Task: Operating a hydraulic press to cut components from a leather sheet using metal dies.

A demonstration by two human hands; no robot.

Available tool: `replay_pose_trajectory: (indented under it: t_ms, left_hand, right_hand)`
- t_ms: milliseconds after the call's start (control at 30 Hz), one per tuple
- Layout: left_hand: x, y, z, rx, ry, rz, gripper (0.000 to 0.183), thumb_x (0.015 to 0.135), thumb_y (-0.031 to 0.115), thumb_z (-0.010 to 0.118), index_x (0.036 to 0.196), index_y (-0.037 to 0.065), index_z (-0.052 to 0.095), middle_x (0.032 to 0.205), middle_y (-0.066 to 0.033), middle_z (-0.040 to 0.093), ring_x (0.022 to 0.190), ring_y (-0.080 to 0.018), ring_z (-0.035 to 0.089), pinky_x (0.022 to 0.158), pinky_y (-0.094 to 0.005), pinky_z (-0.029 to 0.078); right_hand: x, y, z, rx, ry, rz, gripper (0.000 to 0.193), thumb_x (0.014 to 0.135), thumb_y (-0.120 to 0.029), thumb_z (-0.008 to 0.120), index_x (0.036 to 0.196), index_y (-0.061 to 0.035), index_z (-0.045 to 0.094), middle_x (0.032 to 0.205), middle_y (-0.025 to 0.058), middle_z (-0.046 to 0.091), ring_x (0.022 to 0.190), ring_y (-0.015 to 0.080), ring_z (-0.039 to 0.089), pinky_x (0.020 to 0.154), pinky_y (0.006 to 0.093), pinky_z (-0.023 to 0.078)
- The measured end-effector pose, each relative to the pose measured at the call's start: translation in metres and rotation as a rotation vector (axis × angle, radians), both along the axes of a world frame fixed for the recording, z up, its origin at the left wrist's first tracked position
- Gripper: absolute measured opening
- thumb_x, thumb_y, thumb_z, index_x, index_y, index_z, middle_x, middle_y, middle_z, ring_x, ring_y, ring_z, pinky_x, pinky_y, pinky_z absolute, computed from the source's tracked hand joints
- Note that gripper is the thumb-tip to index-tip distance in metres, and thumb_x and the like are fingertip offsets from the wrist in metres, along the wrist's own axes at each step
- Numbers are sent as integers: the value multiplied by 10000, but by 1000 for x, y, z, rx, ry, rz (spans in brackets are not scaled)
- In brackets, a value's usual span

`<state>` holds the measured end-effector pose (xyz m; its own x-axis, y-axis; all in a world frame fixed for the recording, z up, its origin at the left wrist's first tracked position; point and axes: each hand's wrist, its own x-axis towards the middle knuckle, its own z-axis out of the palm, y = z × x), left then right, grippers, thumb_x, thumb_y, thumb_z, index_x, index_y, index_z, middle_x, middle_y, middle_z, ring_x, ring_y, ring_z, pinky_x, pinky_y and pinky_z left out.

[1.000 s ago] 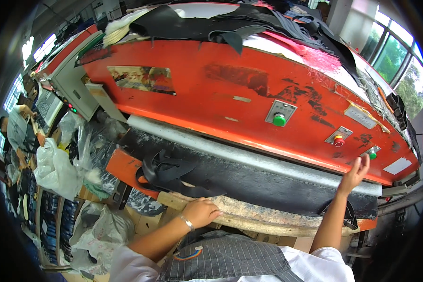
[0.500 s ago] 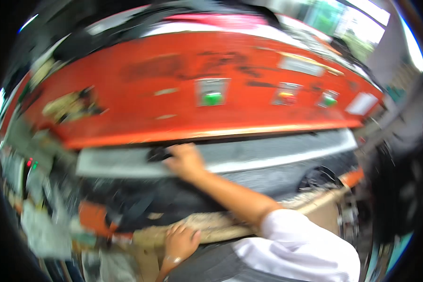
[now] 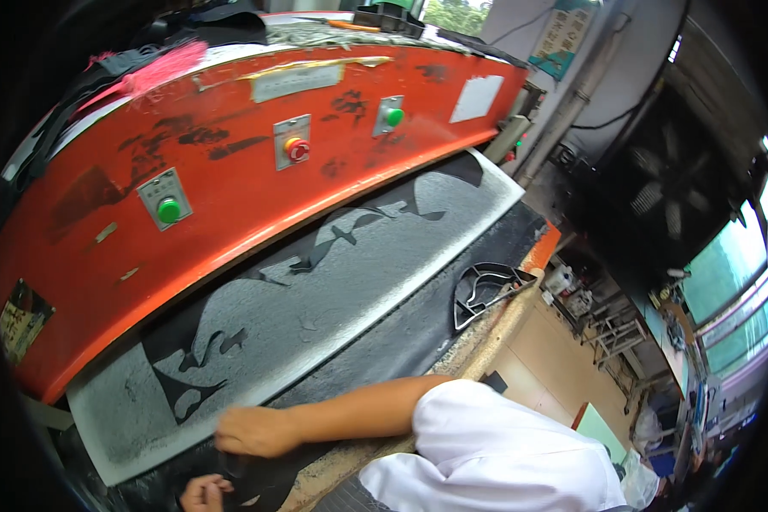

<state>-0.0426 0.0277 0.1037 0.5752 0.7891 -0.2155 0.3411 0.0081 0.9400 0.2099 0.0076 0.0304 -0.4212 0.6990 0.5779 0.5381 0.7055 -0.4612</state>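
Observation:
My right hand (image 3: 260, 431) is closed above the near left edge of a long grey board (image 3: 341, 282); what its fingers hold, if anything, is hidden. Low in the view, my left hand (image 3: 205, 493) has curled fingers, with dark material close by, and I cannot make out what is in them. Across the board lie thin black sheet scraps (image 3: 183, 388) with curved cut-outs. A black curved cutting die (image 3: 462, 311) rests to the right on the dark ledge, apart from both hands.
A red machine beam (image 3: 230, 179) spans the board's far side, with green buttons (image 3: 169, 211) and a red button (image 3: 297, 149). Pink and black material (image 3: 162, 72) lies on top. A large dark fan (image 3: 666, 171) stands at right; a wooden edge (image 3: 495, 341) runs along the near side.
The view has swung to the right. My right hand has come back from the board's far part, where it was at a black piece, toward my left hand. My left hand has left the wooden edge.

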Motion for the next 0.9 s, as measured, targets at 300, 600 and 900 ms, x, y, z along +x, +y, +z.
replay_pose_trajectory:
  t_ms: [300, 600, 900]
  left_hand:
    - [61, 255, -116, 634, 219, 361, 325, 935, 277, 621, 1037, -31, 608, 877, -84, 643, 812, -184, 601, 746, -325, 477]
    - [178, 301, -112, 596, 893, 307, 640, 852, 455, 673, 1040, -148, 565, 1041, -353, 627, 996, -490, 604, 911, -462, 462]
    - [203, 272, -109, 600, 1096, 605, 618, 976, 488, 433, 1180, -83, 552, 1194, -322, 589, 1125, -477, 557, 943, -493, 446]
  right_hand:
    - [177, -99, 30, -579, -9, -150, 597, 751, -362, 776, 1205, -12, 610, 1142, 196, 627, 1092, 388, 568, 951, 460, 451]
    - [644, -216, 16, -457, 510, -1987, 452, 800, -308, 785, 1053, 51, 680, 945, 133, 701, 797, 238, 649, 727, 360, 519]
    - [785, -216, 29, -679, 1200, -2057, 408, 822, -342, 751, 1068, -49, 609, 864, 110, 511, 746, 189, 511, 579, 337, 516]
